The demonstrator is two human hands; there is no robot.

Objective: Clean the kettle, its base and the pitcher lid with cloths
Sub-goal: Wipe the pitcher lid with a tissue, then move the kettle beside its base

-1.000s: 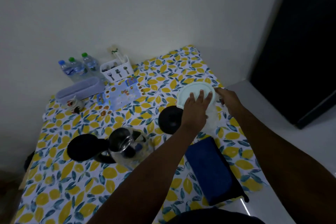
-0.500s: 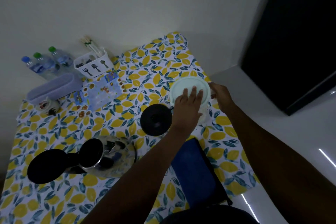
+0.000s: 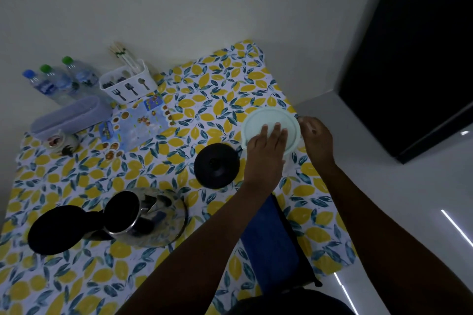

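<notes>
The pale green round pitcher lid [image 3: 271, 120] sits near the table's right edge. My left hand [image 3: 266, 153] lies flat on top of it with the fingers stretched forward. My right hand [image 3: 316, 137] curls against the lid's right rim; what is under the lid is hidden. The black round kettle base [image 3: 216, 165] lies just left of the lid. The glass kettle [image 3: 151, 220] stands at the near left with its black lid [image 3: 55, 230] flipped open. A folded blue cloth [image 3: 271, 245] lies under my left forearm, on top of a darker cloth.
Three water bottles [image 3: 61, 79], a white cutlery holder [image 3: 128, 84], a lavender box [image 3: 69, 115], a sticker sheet [image 3: 135, 120] and a small cup [image 3: 55, 140] line the table's far left by the wall. The lemon-print tablecloth [image 3: 217, 89] ends just right of my right hand.
Both hands stay on the pitcher lid. My head has turned, so the table sits further left and lower in view.
</notes>
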